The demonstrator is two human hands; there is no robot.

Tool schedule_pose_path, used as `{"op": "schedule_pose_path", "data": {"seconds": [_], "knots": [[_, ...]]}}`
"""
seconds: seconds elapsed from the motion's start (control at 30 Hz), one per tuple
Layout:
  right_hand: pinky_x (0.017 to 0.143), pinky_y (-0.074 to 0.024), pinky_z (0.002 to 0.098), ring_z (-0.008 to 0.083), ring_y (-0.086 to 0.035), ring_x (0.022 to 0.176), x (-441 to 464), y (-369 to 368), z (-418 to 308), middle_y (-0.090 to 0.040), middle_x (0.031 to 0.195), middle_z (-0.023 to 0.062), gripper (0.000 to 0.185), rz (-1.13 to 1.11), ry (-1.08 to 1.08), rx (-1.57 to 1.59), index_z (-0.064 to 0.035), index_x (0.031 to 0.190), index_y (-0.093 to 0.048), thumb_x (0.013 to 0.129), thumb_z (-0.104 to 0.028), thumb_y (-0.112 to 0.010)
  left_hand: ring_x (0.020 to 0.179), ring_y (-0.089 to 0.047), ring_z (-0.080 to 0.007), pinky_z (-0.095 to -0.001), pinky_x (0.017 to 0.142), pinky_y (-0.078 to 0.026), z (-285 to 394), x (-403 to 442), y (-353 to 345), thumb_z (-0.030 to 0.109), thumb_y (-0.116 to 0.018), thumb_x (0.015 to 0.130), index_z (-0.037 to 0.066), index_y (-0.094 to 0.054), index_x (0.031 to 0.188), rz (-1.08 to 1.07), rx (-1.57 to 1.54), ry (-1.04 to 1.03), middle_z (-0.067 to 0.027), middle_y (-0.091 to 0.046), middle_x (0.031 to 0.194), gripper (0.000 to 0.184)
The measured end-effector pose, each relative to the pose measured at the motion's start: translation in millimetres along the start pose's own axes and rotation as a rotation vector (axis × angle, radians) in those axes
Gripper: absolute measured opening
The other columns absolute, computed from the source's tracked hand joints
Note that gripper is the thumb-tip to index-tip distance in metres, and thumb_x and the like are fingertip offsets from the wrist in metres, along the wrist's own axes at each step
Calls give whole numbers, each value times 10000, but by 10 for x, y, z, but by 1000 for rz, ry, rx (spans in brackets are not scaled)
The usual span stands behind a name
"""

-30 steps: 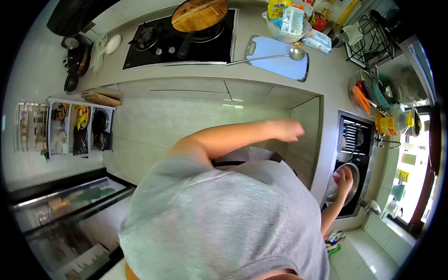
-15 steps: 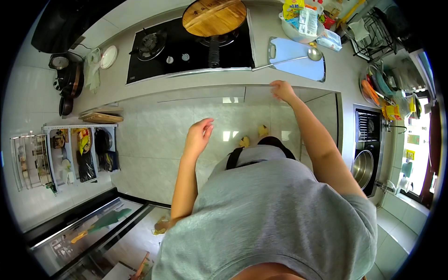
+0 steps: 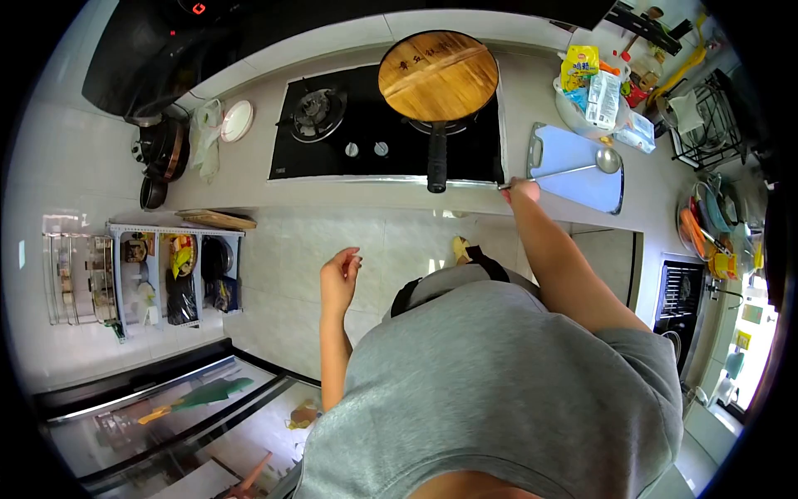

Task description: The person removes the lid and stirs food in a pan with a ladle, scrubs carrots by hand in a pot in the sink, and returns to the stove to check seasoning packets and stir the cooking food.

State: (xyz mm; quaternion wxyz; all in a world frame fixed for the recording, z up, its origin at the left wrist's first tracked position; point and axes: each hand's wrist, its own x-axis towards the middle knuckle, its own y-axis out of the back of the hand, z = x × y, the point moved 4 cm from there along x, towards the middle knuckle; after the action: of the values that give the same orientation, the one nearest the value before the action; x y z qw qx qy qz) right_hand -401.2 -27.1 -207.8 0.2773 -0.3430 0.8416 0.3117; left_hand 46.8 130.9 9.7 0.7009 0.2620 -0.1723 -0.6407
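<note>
R hand (image 3: 524,190) at ladle (image 3: 608,160) handle end, just L of blue board (image 3: 573,150); can't tell if clenched. Ladle's long axis runs R from hand, bowl over board's R end. L hand (image 3: 339,276) empty, fingers loose, well L of board.

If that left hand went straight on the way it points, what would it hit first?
Probably the counter's front edge, just before the stove. Height is hard to judge, so the left hand might pass above or below it.
</note>
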Motion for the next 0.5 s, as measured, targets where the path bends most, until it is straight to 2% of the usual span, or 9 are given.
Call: {"op": "schedule_pose_path", "data": {"seconds": [0.03,0.1,0.13,0.17,0.23,0.3,0.37,0.43,0.5], "knots": [[476,-547,377,255,-681,584,20,11,7,-649,719,149,256,-1,-2,7,18,800,-639,845,-234,-654,734,-655,-151,-274,677,-512,81,181,-10,55,-615,920,0,-669,1100,-1,5,-6,-113,-696,839,196],[461,-510,323,200,-611,546,48,45,61,-622,725,114,285,-55,-47,-20,-26,828,-627,832,-308,-673,745,-668,-188,-294,690,-520,277,554,-48,72,-616,918,-4,-663,1101,-29,85,-104,-141,-700,859,204],[451,-455,327,180,-557,517,97,47,134,-603,707,98,285,-87,-59,101,-49,843,-604,820,-330,-647,766,-676,-236,-320,707,-530,326,747,-92,88,-620,912,3,-663,1092,-43,113,-148,-160,-700,880,203],[451,-455,327,180,-557,517,38,98,113,-603,707,98,285,-83,-62,106,-49,843,-604,820,-330,-647,766,-676,-236,-320,707,-530,398,944,-145,88,-620,912,3,-663,1092,-49,114,-153,-160,-700,880,203],[454,-415,333,177,-548,514,-185,317,109,-601,695,95,208,-37,-168,261,-81,870,-583,805,-277,-604,792,-675,-269,-344,711,-533,687,1274,-251,100,-620,912,17,-666,1075,-52,181,-327,-160,-697,909,189],[447,-402,331,174,-521,505,-275,501,157,-586,668,94,148,-91,-98,372,-96,876,-566,789,-215,-554,809,-665,-287,-361,698,-529,973,1666,-363,109,-631,902,25,-667,1060,-54,113,-428,-160,-690,926,183],[434,-365,311,169,-465,477,-410,682,168,-577,651,94,99,70,-1,539,-94,837,-551,784,-176,-531,829,-650,-304,-375,723,-530,1108,2187,-504,111,-649,880,30,-667,1042,-45,177,-459,-165,-680,928,182],[426,-337,299,160,-427,468,-475,859,217,-571,649,88,75,25,59,633,-94,809,-541,793,-167,-531,871,-641,-327,-404,772,-527,1341,2715,-688,130,-675,853,24,-669,1022,-57,288,-547,-166,-671,897,200],[447,-339,282,146,-448,504,-682,1008,227,-542,648,61,63,-39,101,615,-108,791,-532,829,-147,-500,911,-633,-356,-432,815,-518,1508,3210,-951,154,-693,836,16,-670,1004,1,379,-660,-165,-667,900,218]]}}
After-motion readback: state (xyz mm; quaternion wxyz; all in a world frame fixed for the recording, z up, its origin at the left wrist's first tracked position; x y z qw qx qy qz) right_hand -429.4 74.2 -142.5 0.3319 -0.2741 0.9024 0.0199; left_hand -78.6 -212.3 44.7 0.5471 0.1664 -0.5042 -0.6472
